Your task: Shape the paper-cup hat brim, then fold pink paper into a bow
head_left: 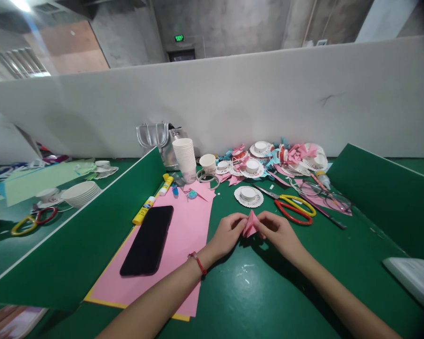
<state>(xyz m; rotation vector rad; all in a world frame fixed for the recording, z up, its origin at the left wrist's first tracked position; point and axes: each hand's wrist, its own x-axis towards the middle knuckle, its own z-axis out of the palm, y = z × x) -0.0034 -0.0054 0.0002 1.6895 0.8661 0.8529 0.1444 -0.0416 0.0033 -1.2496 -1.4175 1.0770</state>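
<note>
A small piece of folded pink paper [250, 224] is held up between my two hands, just above the green table. My left hand [229, 230] pinches its left side, and my right hand [276, 230] pinches its right side. The fingertips behind the paper are partly hidden. Right beyond my hands lies a white paper disc [249, 196] with slit edges and a round raised centre. Scissors [295, 207] with red and yellow handles rest to the right of it, their blades pointing away to the left.
A black phone [148, 241] lies on pink paper sheets [189, 254] at left, near glue sticks [143, 210]. Behind stand stacked paper cups [184, 157] and a silver bag [157, 136]. Glasses [339, 201] lie at right. Green dividers [385, 188] flank the place; finished-looking paper pieces [297, 155] pile up at the back.
</note>
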